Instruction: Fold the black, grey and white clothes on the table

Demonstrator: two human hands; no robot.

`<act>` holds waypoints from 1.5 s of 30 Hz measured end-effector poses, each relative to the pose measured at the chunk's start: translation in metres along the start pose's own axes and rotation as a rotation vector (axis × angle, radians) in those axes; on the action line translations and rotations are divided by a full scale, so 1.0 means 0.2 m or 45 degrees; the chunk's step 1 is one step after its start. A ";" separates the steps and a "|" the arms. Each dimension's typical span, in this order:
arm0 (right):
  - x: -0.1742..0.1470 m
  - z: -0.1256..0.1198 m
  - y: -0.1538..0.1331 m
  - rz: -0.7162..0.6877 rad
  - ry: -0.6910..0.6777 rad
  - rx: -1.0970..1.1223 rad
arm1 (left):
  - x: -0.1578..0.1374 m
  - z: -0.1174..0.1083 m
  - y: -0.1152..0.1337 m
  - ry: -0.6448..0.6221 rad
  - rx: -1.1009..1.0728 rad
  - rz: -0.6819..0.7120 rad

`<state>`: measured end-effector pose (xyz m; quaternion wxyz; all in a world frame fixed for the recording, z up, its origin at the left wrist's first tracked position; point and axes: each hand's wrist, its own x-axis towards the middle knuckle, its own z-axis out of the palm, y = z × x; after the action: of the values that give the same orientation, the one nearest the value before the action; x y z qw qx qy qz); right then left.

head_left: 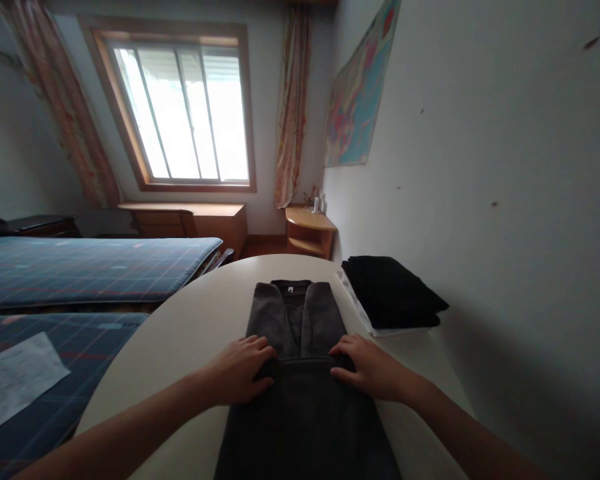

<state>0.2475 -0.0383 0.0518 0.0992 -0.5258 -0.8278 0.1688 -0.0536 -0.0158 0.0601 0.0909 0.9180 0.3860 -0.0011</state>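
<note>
A dark grey garment (300,427) with a V-shaped front opening lies folded lengthwise on a pale round-edged table (195,327). Its collar, with a small white label inside, points away from me. A straight edge of cloth crosses it between my hands. At the left end of that edge, my left hand (243,370) curls its fingers over the cloth, thumb on the near side. My right hand (370,368) grips the opposite end the same way. The fingertips are partly sunk in the dark fabric. The garment's near end runs out of view.
Black folded clothes (390,290) lie stacked on white material at the table's right, by the wall. Left of the table are plaid mattresses (95,267), with a paper sheet (23,377) on the nearer one. A corner shelf (310,219) and a desk (215,213) stand beyond.
</note>
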 end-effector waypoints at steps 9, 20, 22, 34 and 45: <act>0.05 -0.04 -0.03 0.026 -0.138 0.100 | 0.01 -0.01 -0.05 -0.068 -0.294 -0.039; 0.37 -0.44 0.09 -0.116 0.173 0.200 | 0.26 -0.42 -0.24 0.363 -0.403 -0.030; 0.48 -0.51 0.12 -0.094 0.348 0.127 | 0.37 -0.49 -0.31 0.524 -0.293 -0.041; 0.95 -0.06 0.37 0.296 0.323 -0.199 | 0.78 0.02 -0.60 0.527 -0.029 -0.383; 1.02 -0.07 0.39 0.332 0.437 -0.249 | 0.83 0.01 -0.67 0.695 -0.122 -0.532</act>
<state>0.2313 0.1791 0.0320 0.1643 -0.6563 -0.7363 0.0075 -0.0322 0.1922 0.0233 0.0250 0.7803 0.5753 0.2438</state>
